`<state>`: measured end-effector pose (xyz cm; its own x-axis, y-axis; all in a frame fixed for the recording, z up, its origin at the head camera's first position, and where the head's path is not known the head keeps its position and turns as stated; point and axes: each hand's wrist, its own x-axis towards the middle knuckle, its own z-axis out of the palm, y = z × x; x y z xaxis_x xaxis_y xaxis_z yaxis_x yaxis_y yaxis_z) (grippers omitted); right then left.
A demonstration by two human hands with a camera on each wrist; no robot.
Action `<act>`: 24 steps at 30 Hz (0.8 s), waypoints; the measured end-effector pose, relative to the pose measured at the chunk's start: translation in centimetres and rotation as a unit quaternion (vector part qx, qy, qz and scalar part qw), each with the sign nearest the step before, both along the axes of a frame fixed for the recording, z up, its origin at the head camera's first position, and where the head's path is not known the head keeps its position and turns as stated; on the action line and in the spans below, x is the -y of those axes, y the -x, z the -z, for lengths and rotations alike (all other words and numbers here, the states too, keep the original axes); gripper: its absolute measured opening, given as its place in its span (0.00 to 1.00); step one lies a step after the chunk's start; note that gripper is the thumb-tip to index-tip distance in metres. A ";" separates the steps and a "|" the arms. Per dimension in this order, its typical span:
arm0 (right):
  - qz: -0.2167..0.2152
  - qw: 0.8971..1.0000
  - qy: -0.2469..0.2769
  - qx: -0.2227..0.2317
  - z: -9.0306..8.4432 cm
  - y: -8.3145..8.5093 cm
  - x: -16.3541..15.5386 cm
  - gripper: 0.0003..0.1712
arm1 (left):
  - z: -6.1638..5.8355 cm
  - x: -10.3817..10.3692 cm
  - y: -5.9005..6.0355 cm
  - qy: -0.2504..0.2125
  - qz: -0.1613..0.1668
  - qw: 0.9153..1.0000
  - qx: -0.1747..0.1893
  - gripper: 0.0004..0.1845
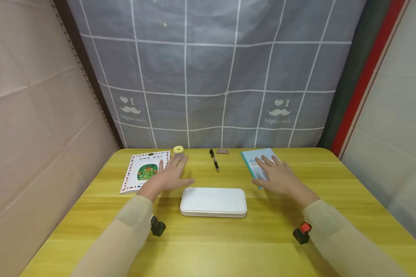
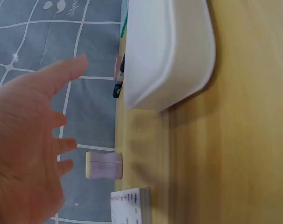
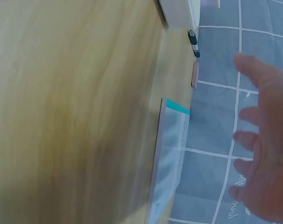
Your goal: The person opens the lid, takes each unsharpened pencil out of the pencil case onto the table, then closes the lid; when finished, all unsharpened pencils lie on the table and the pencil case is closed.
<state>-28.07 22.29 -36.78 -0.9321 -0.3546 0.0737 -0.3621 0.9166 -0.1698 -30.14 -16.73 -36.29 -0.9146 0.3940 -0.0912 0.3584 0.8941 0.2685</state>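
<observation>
My left hand [image 1: 168, 177] and right hand [image 1: 276, 176] hover with fingers spread wide, holding nothing, beyond the white case [image 1: 213, 202] toward the bench [image 1: 208, 238] far edge.

Table [image 1: 228, 246]: case [image 1: 213, 201] near the centre, lying crosswise. Along the far edge, left to right: booklet [image 1: 143, 171] toward the far left corner; small capped bottle [image 1: 178, 151] just beside its far right corner; pen [image 1: 214, 160]; eraser [image 1: 223, 152] just right of the pen's far end; notebook [image 1: 260, 163] toward the far right. Left hand [image 1: 168, 176] above the surface between booklet and case; right hand [image 1: 275, 175] over the notebook.
</observation>
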 end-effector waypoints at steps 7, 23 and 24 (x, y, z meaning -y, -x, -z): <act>-0.071 0.995 0.069 -0.008 1.5 0.1 0.7 0.48 | 2.6 0.8 -0.6 -0.100 0.102 0.985 0.098 0.52; -0.190 0.961 0.163 0.120 2.8 -1.4 5.0 0.41 | 3.8 0.3 -2.3 -0.054 0.149 0.985 0.062 0.56; -0.199 0.961 0.156 0.116 2.8 -1.6 5.2 0.41 | 3.8 0.2 -2.4 -0.048 0.145 0.987 0.053 0.55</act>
